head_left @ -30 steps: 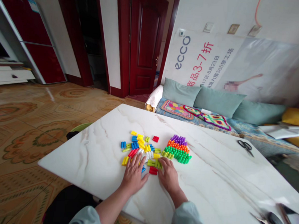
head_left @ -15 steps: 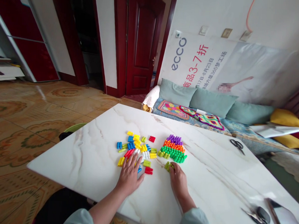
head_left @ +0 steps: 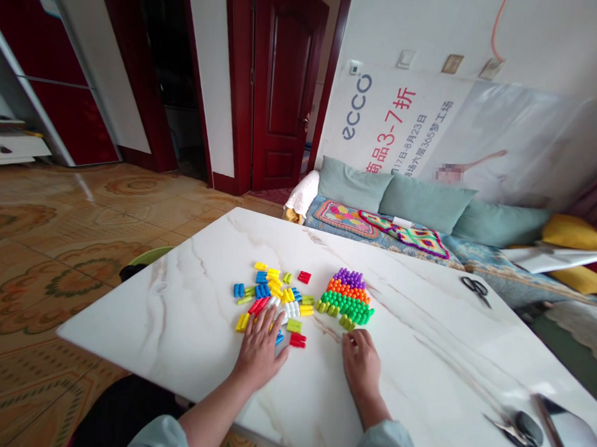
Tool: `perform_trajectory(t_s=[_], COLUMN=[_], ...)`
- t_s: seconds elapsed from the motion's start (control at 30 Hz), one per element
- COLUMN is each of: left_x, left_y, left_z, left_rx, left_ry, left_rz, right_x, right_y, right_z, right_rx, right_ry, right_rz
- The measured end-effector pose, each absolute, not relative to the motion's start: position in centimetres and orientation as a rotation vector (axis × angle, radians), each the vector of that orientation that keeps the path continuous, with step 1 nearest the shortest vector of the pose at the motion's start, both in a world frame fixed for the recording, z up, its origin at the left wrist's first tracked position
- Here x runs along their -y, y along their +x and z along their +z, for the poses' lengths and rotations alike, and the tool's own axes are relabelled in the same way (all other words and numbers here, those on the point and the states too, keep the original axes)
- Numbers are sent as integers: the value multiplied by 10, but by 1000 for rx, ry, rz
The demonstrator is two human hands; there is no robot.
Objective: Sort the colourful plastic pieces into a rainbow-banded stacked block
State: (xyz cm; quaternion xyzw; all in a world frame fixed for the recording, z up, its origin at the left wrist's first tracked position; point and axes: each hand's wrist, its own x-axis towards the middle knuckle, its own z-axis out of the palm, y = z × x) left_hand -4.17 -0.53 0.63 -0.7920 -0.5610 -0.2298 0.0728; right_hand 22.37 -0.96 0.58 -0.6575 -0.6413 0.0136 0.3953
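Observation:
My left hand (head_left: 259, 347) lies with spread fingers over the near side of a loose pile of small plastic building pieces. Yellow, blue, red, white and lime-green pieces show around it; some are partly covered by the fingers. To the right stand rows of pieces: purple (head_left: 348, 277), orange (head_left: 349, 291) and green (head_left: 347, 308), with olive-green pieces (head_left: 327, 308) along the near left edge. Just below the rows, an olive-green piece (head_left: 347, 322) sits on the table. My right hand (head_left: 361, 357) rests right below that piece, fingers curled, with nothing visible in them.
The white marbled table (head_left: 173, 330) carries black-handled scissors (head_left: 475, 289) at its far right. Another pair of scissors (head_left: 525, 439) and a phone (head_left: 570, 431) lie at the near right. Behind the table is a sofa with green cushions (head_left: 424, 198).
My right hand has let go of the olive-green piece, now closer to the green rows, and has drawn slightly back toward me. My left hand has stayed in place.

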Motion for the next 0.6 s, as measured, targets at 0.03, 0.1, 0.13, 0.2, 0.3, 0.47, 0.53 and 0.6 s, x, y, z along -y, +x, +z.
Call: perform_trajectory(t_s=[0.03, 0.1, 0.13, 0.2, 0.3, 0.47, 0.53, 0.6], left_x=[5, 5, 6, 6, 6, 6, 5, 5], left_y=[-42, -42, -42, -41, -42, -42, -42, -42], left_z=[7, 7, 7, 7, 7, 8, 8, 8], left_rx=[1687, 1693, 1697, 1699, 1696, 1698, 1693, 1696], left_ry=[-2379, -2377, -2377, -2379, -2390, -2392, -2391, -2391], left_rz=[-690, -690, -690, -685, -676, -686, -705, -712], right_x=[10, 9, 7, 5, 4, 5, 5, 5], right_y=[223, 223, 223, 224, 224, 222, 222, 222], right_z=[6, 6, 6, 5, 5, 6, 6, 6], right_rx=[1680, 1748, 1766, 1796, 1834, 1881, 1887, 1897], right_ry=[-1660, -1659, -1666, -1681, -1697, -1725, -1730, -1722], right_rz=[57, 65, 49, -1, -53, -65, -67, -59])
